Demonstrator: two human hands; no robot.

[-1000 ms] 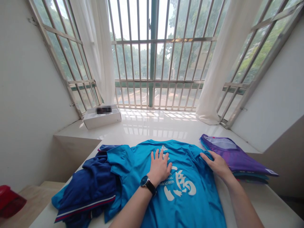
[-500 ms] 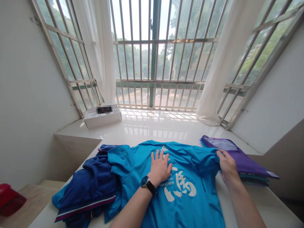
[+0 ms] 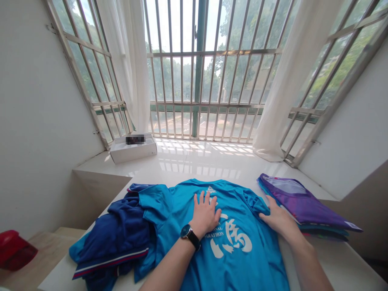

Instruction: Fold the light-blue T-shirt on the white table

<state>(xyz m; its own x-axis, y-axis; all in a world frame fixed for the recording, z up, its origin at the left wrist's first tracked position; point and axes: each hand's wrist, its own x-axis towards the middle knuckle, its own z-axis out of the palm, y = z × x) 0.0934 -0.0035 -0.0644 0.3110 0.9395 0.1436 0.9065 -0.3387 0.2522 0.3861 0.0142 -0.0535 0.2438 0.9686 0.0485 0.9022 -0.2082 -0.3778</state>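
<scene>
**A:** Going big to small, what about textures and shapes?

**B:** Starting with a barred window [image 3: 199,52], hard straight metal rods across clear panes. Then white curtains [image 3: 133,72] on both sides, thin-looking, hanging in soft vertical folds. Below, a glossy white ledge [image 3: 172,165], super smooth, striped with sunlight and reflections.

**A:** Nice. And on top of that?

**B:** Mostly a blue T-shirt [image 3: 233,206], thin and a bit shiny like sports fabric, laid out with the neckline toward the window, rippled at the shoulders. Touching the left sleeve, a navy garment [image 3: 118,230], floppy and crumpled into a heap, trimmed with white and reddish stripes. Over on the right, a folded purple stack [image 3: 306,202], flat and layered with pretty clean edges. Farther back on the left, a shallow white box [image 3: 133,152], crisp corners, probably cardboard.

**A:** Cool. Position of the shirt relative to the hands?

**B:** Right under both, tbh. Left hand [image 3: 206,214]: pressed flat on the upper middle, fingers fanned, partly covering the brushy white print [image 3: 217,250]. Right hand [image 3: 279,218]: over at the right sleeve, thumb and fingers either side of the end. Can't say if actually pinching. Well apart from each other, too. Smallest bit: a round dark watch [image 3: 185,231] with a smooth black strap, left wrist.
</scene>
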